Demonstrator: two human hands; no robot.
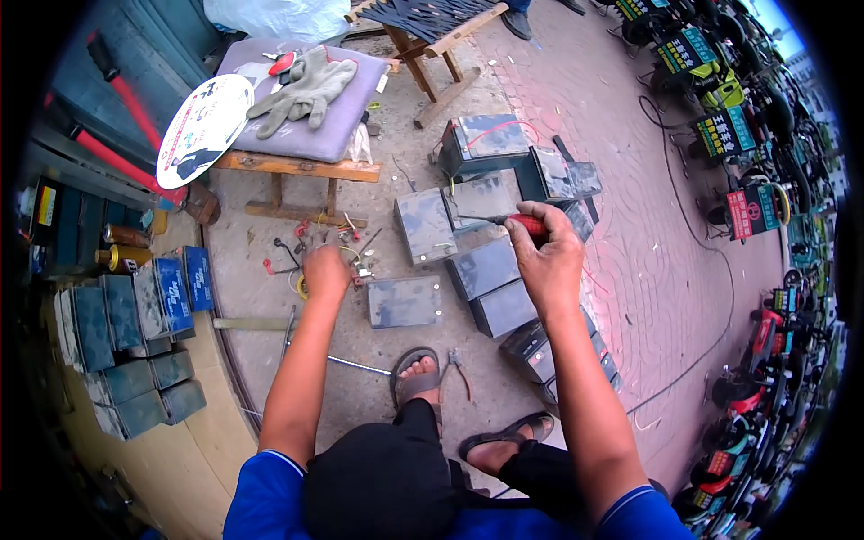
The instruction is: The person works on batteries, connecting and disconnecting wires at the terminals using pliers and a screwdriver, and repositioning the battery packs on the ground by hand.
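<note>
My right hand (pixel 551 261) is closed around the red handle of a screwdriver (pixel 531 225). Its thin shaft points left, above a group of dusty dark batteries (pixel 486 267). On the left, my left hand (pixel 326 268) reaches down into a scatter of small wires and connectors (pixel 286 255) on the ground. Its fingers are blurred among the pieces, so their grip cannot be made out. Just right of that hand lies a single flat battery (pixel 405 301). Farther off, a larger battery (pixel 486 144) has a thin red wire across its top.
Pliers (pixel 456 371) lie beside my sandalled feet. A wooden stool (pixel 297 166) at the far left bears a purple cushion, grey gloves and a round printed card. Red-handled bolt cutters (pixel 126 162) lean behind it. More batteries (pixel 126 396) are stacked at left. Parked scooters (pixel 747 207) line the right.
</note>
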